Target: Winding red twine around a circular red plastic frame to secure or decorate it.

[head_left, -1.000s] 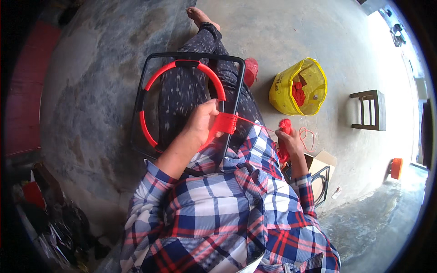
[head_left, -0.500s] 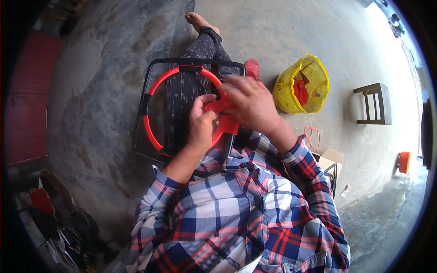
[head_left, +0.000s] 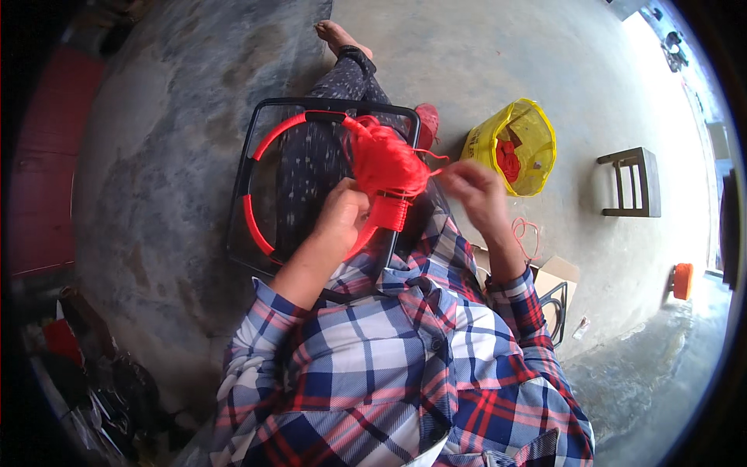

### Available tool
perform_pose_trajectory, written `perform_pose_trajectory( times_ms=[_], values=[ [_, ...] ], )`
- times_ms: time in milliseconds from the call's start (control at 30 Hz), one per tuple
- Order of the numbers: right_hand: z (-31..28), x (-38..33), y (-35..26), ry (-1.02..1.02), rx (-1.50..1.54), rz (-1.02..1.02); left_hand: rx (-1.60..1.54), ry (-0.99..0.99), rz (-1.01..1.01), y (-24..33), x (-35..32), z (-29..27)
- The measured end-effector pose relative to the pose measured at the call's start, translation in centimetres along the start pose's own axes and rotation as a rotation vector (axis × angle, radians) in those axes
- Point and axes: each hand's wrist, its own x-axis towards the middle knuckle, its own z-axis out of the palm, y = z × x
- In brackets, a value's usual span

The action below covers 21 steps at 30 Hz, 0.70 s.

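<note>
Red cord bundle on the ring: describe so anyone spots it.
A black frame with a ring inside lies across the person's legs. Over the ring's right side, beside the left hand, find the red cord bundle. It's bulky and loose, unlike the tight red wrapping below.

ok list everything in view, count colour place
frame: one, black, centre
ring: one, red-and-black, inside frame
cord bundle: one, red, over ring
bucket: one, yellow, right
cord heap: one, red, in bucket
cord loop: one, red, below bucket
box: one, tan, lower right
second frame: one, black, by box
stool: one, dark, right
block: one, orange, far right
panel: one, red, left
clutter: uncountable, mixed, lower left
shoe: one, red, beside frame
shirt: one, plaid, lower centre
trousers: one pair, dark, under frame
foot: one, top
left grip: one, on ring
right grip: one, beside bundle
</note>
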Motion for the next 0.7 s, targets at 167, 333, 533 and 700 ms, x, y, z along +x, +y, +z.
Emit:
perform_pose_trajectory(
  times_ms=[167,333,533,700],
  values=[
    [4.0,0.7,0.7,-0.368,-0.405,-0.195,0.086,-0.013,-0.118,0.4,-0.6,0.9],
    [4.3,0.7,2.0,-0.217,-0.5,-0.315,0.1,-0.108,-0.165,0.4,-0.6,0.9],
    [-4.2,-1.5,2.5,-0.04,0.295,0.057,-0.042,-0.164,-0.15,-0.8,1.3,-1.4],
    [-12.8,-7.6,2.2,0.183,0.807,-0.069,-0.129,-0.23,-0.13,0.6,-0.4,0.7]
  ],
)
